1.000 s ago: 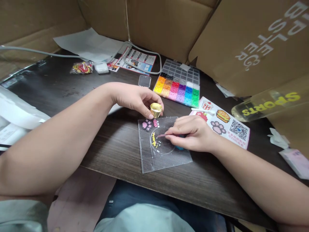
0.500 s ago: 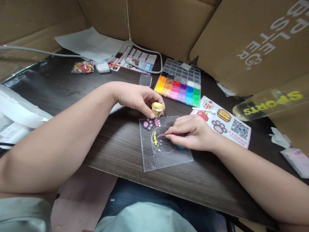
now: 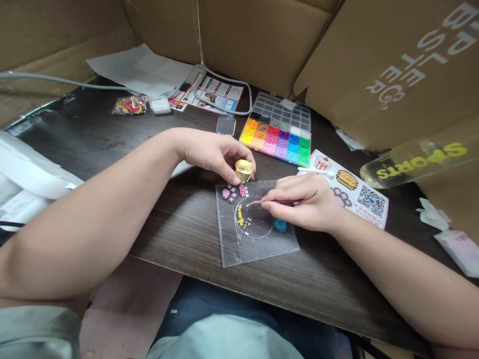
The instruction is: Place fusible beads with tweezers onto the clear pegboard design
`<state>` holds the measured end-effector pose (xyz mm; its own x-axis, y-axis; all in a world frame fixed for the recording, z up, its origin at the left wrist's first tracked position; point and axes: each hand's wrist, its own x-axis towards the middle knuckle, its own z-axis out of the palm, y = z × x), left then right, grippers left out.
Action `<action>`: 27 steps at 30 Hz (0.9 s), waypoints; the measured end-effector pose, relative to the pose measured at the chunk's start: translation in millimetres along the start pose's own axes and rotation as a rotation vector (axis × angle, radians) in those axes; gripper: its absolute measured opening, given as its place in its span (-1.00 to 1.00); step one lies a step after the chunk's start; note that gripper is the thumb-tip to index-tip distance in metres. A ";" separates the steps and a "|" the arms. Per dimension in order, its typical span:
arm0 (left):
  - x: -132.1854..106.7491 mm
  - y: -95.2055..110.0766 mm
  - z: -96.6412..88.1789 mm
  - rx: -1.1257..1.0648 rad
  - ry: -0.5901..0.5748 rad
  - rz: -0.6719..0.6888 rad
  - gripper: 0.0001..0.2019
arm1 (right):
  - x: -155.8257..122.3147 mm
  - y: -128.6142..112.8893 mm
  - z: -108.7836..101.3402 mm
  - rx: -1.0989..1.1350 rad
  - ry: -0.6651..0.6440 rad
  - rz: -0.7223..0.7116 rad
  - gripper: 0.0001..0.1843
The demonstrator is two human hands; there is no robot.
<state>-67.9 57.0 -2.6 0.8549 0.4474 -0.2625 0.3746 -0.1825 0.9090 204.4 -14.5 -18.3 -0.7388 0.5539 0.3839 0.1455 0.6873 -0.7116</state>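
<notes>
A small gold cup (image 3: pixel 244 172) is held in my left hand (image 3: pixel 224 155), its fingers wrapped round it at the back edge of a clear pegboard (image 3: pixel 258 249). Pinched in my right hand (image 3: pixel 299 202) are pink tweezers (image 3: pixel 254 203), their tips over the board just right of a curved row of yellow beads (image 3: pixel 240 215). Several loose-set white and yellow beads (image 3: pixel 247 227) lie below that row. At the board's back left sit a pink and black paw of beads (image 3: pixel 230 193) and a pink and white bead piece (image 3: pixel 244 190). A round blue thing (image 3: pixel 280 224) is partly under my right hand.
A sorting box of coloured beads (image 3: pixel 279 134) stands behind the board. To the right lie a pattern sheet (image 3: pixel 374 199) with a white tool (image 3: pixel 316 172) on it, and a clear bottle (image 3: pixel 404 164). Cardboard walls (image 3: pixel 254 45) surround the table; a grey cable (image 3: pixel 224 77) crosses the back.
My right hand has shifted slightly right, and the tweezers now lie flatter with their tips higher on the board. More of the round blue thing shows. My left hand stays with the cup.
</notes>
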 end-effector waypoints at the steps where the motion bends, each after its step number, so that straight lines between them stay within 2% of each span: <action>1: 0.1 0.3 0.4 -0.009 -0.006 -0.001 -0.62 | 0.8 -0.8 0.7 -0.022 0.061 0.015 -0.88; 5: 0.4 0.2 1.9 -0.028 -0.031 0.020 -0.68 | 5.7 3.2 8.7 -0.171 0.318 0.073 -0.84; 7: 0.6 -0.3 2.2 -0.039 -0.039 0.033 -0.69 | 8.3 8.3 13.8 -0.243 0.383 0.068 -0.83; 12: 0.0 0.7 2.3 -0.068 -0.056 0.020 -0.68 | 8.8 17.4 18.4 -0.364 0.340 -0.068 -0.79; 22: -1.0 2.6 0.7 -0.051 -0.065 -0.001 -0.67 | 5.1 16.2 14.3 -0.368 0.352 -0.008 -0.82; 27: -1.2 -2.2 0.2 -0.108 -0.094 0.010 -0.70 | 5.6 14.5 14.1 -0.362 0.350 -0.068 -0.84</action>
<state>-69.6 56.7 -4.4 0.8902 0.3607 -0.2783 0.3299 -0.0890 0.9398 193.1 -8.0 -34.8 -0.4985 0.5839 0.6408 0.3690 0.8118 -0.4526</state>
